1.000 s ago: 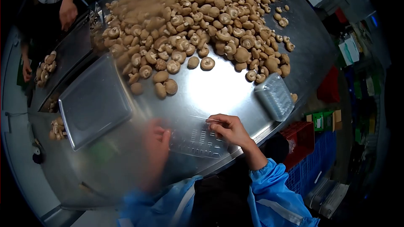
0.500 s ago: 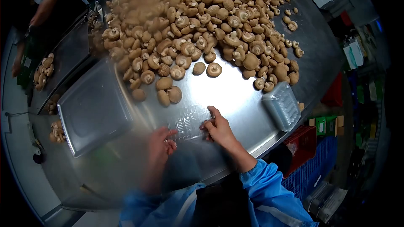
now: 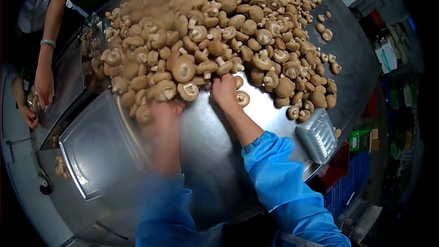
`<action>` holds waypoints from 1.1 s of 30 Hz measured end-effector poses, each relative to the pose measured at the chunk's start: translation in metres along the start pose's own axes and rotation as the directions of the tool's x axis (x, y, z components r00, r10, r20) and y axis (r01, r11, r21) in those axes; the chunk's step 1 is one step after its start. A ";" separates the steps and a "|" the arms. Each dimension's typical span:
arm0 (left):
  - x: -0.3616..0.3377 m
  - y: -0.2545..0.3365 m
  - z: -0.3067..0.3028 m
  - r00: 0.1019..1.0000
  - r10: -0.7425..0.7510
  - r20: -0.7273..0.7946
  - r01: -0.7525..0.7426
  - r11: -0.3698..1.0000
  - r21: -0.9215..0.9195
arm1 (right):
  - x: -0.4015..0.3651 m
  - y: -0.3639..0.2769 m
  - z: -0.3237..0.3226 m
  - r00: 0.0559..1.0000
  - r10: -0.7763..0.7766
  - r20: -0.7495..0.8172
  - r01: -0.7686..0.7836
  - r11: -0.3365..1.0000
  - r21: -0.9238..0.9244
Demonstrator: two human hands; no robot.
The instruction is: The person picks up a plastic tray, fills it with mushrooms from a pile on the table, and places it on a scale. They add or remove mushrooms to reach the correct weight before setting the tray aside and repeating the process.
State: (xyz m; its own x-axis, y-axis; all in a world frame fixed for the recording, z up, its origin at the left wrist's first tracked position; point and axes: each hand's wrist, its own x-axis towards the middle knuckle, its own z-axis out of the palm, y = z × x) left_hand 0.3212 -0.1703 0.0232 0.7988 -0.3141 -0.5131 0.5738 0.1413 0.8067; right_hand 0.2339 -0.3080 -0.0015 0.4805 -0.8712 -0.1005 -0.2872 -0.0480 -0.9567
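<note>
A large pile of brown shiitake mushrooms (image 3: 256, 27) covers the far part of the metal table (image 3: 201, 142). At the pile's near edge my right hand (image 3: 225, 92) is curled, its fingertips hidden among the mushrooms. Opposite it, my left hand (image 3: 167, 109) reaches under the front mushrooms, blurred, with most of its fingers covered. A mushroom with its pale underside showing (image 3: 188, 91) lies between the two hands. Just right of my right hand sits another upturned mushroom (image 3: 242, 99).
Stacked clear plastic trays (image 3: 317, 136) stand at the table's right edge. On the left lies a shallow transparent tray (image 3: 98, 144). Beyond it, another person's hand (image 3: 44, 87) reaches down near small mushrooms. A red crate (image 3: 336, 167) and a blue crate (image 3: 350, 185) are at lower right.
Both hands have moved forward from the clear tray on the bare metal to the mushroom pile. That tray no longer shows between them. Front mushrooms have shifted, and the other person's arm has moved down.
</note>
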 end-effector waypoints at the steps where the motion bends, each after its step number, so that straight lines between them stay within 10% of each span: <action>1: 0.019 -0.011 -0.008 0.992 0.063 0.111 -0.052 0.994 -0.094 | 0.007 0.001 0.001 0.999 0.036 -0.001 -0.036 0.999 -0.033; 6: 0.016 -0.028 -0.008 0.991 0.124 0.049 -0.127 0.990 0.056 | 0.007 0.025 -0.002 0.982 -0.184 -0.039 0.181 0.980 -0.085; 8: 0.000 -0.027 -0.010 0.990 0.135 0.048 -0.137 0.989 0.047 | -0.018 0.009 -0.011 0.996 0.059 0.072 -0.072 0.980 0.184; 14: -0.045 -0.028 -0.030 0.984 0.148 0.098 -0.152 0.988 0.039 | -0.062 0.004 -0.030 0.987 0.151 0.061 -0.163 0.892 0.422; 26: -0.112 -0.027 -0.055 0.970 0.112 0.214 -0.109 0.994 -0.028 | -0.126 -0.010 -0.108 0.893 0.305 0.331 -0.432 0.786 0.442; 33: -0.145 0.017 -0.066 0.981 0.130 0.144 -0.144 0.985 0.093 | -0.154 -0.040 -0.101 0.962 0.074 0.263 -0.169 0.916 0.364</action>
State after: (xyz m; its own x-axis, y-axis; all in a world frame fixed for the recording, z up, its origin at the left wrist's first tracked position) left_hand 0.2276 -0.0601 0.0921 0.8322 -0.4250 -0.3560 0.4332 0.0977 0.8960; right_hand 0.0875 -0.2217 0.0802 0.6589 -0.7132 -0.2390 -0.0432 0.2812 -0.9587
